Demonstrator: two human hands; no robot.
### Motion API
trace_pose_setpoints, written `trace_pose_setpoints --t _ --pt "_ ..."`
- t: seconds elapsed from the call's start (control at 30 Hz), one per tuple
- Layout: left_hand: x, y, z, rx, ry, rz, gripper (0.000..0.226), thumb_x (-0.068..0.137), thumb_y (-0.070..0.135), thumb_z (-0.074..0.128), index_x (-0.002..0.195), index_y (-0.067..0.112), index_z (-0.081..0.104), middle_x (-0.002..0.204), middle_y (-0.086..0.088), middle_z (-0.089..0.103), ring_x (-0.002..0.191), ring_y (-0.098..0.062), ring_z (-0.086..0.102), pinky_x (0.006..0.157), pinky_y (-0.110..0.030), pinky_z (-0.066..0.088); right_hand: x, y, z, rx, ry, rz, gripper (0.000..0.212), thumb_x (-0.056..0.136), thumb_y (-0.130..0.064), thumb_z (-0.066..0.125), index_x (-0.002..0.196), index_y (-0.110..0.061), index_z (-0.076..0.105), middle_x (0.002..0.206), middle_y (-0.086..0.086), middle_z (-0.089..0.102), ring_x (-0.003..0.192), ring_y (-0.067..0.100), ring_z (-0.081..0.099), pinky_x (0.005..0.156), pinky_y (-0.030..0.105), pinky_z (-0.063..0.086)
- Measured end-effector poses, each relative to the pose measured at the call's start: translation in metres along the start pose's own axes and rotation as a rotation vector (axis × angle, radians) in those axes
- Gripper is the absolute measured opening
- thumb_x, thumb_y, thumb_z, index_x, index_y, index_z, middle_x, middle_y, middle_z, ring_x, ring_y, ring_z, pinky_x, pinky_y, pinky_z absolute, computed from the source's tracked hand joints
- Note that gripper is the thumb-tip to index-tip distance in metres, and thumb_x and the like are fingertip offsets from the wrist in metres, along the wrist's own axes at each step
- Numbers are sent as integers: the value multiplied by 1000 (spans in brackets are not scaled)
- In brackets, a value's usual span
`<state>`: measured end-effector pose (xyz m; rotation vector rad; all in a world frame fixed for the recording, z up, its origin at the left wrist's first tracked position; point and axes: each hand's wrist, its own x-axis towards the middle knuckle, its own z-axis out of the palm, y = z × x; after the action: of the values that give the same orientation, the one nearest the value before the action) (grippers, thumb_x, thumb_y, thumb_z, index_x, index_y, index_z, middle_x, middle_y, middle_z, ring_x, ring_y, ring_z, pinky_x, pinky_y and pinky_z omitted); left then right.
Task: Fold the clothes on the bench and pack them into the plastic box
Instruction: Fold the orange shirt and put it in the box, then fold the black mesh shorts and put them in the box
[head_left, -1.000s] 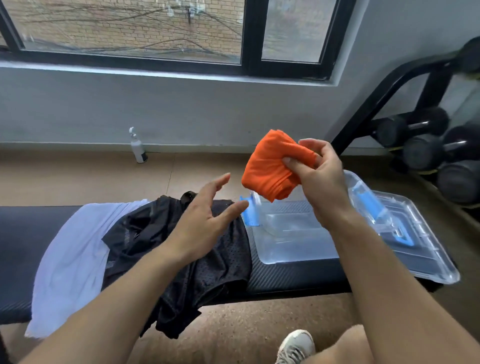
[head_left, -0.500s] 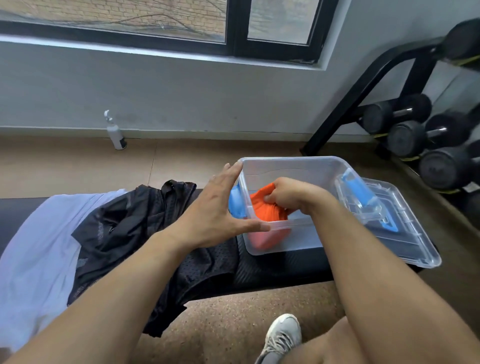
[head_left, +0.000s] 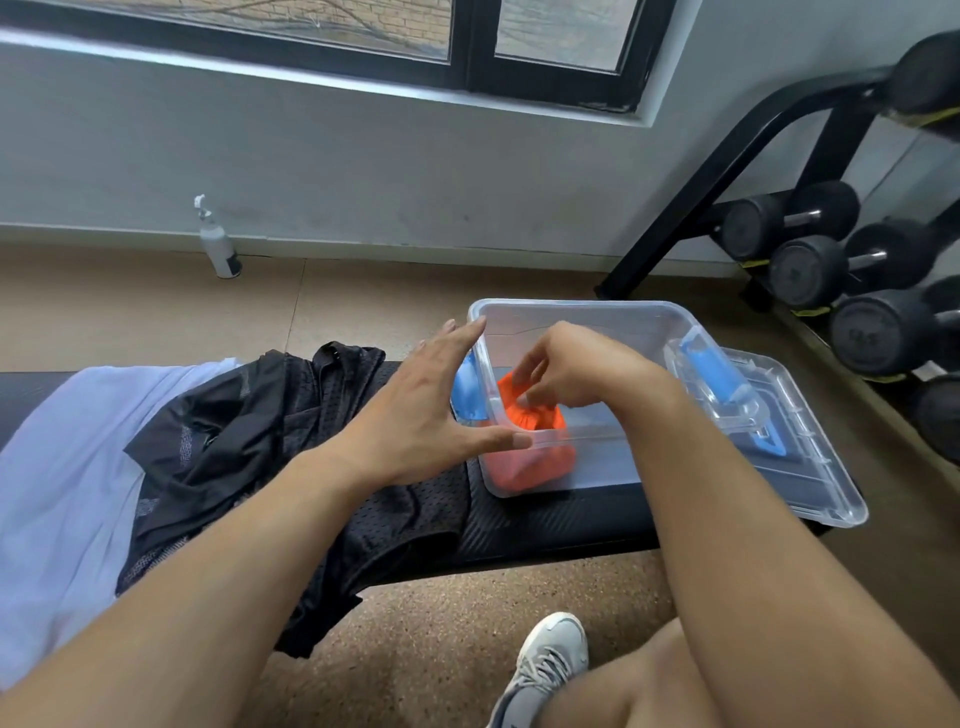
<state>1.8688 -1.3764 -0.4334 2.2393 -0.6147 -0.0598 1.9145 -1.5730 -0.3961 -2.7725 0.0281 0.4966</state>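
In the head view, the padded black bench (head_left: 545, 525) carries a clear plastic box (head_left: 597, 317) with blue latches, and its clear lid (head_left: 810, 483) lies flat just beside it on the right. The right hand (head_left: 571, 369) is inside the box, with the fingertips (head_left: 524, 400) bent down and touching the folded orange cloth (head_left: 530, 447), which sits in the near left corner of the box; I cannot tell if the fingers pinch the cloth or only press it down. The left hand (head_left: 415, 415) is open and holds nothing: the fingers are spread, the thumb lies on the near rim of the box and the other fingers reach toward the left rim, so I judge it steadies the box. Left of the box, a black mesh garment (head_left: 291, 452) lies crumpled on the bench and hangs partly over the front edge, and a white cloth (head_left: 62, 467) is spread partly under it. These two are not yet folded, so much of the task remains. The black garment looks light, soft and limp, perhaps a little slippery; it will sag when lifted, so it is better to take it at the waistband or at two corners and spread it flat before folding. The box seems light and may slide on the bench when clothes are pushed in.
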Motion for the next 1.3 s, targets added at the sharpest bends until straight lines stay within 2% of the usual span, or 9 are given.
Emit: trace_pose_setpoints --t 0.13,0.23,0.4,0.67,0.77,0.9,1.07,1.2,1.3 --pt "0 0 1 4 1 -4 119 67 68 78 161 34 12 167 14 14 151 6 -1 123 -22 4 7 5 12 -233 -92 37 38 79 -25 79 116 -16 74 90 3 73 70 20 66 68 31 58" --pt "0 -1 1 6 -8 -12 118 68 67 78 160 35 12 168 14 14 151 6 -2 125 -25 4 14 11 19 -393 -112 62 37 85 -18 69 122 -14 70 111 9 72 87 28 62 76 32 49" --pt "-1 -1 1 -2 -16 -25 118 68 67 78 160 35 13 168 12 14 151 6 -1 127 -29 5 19 10 20 -439 -265 81 37 86 -23 67 122 -17 69 116 8 71 95 27 64 89 38 54" --pt "-1 -2 1 -4 -31 -27 118 67 70 76 160 37 12 167 10 21 153 -5 13 127 -40 16 14 5 17 -443 -317 29 51 82 -29 74 131 -22 64 116 3 71 101 23 66 81 35 52" --pt "-3 -2 -1 0 -24 -21 119 66 70 76 160 36 12 167 13 17 153 -2 10 127 -36 14 9 4 8 -365 -239 69 52 79 -26 80 128 -13 67 109 6 74 91 25 72 81 39 62" --pt "-5 -2 -7 -11 -1 -26 119 65 68 78 160 35 14 166 13 21 153 -2 14 126 -35 17 -3 4 -17 -242 -14 87 77 78 -34 86 143 -8 53 129 8 67 105 31 69 94 45 56" --pt "-14 -4 -18 33 5 -57 116 69 63 80 160 35 13 166 12 21 152 -2 14 121 -23 13 -18 -5 -26 -167 348 70 58 79 -28 84 132 -22 63 121 3 70 111 29 65 97 43 53" --pt "-26 -15 -37 53 17 -158 115 70 61 80 160 36 14 166 9 23 152 -6 18 125 -34 20 -34 -55 -19 144 646 -317 41 83 -21 75 122 -31 70 106 -10 74 94 15 69 93 37 54" --pt "-38 -32 -49 80 89 -270 109 75 58 79 159 35 14 165 8 23 150 -10 24 122 -36 25 -45 -101 9 333 616 -550 34 85 -10 70 115 -26 73 99 -11 71 78 5 64 87 28 54"
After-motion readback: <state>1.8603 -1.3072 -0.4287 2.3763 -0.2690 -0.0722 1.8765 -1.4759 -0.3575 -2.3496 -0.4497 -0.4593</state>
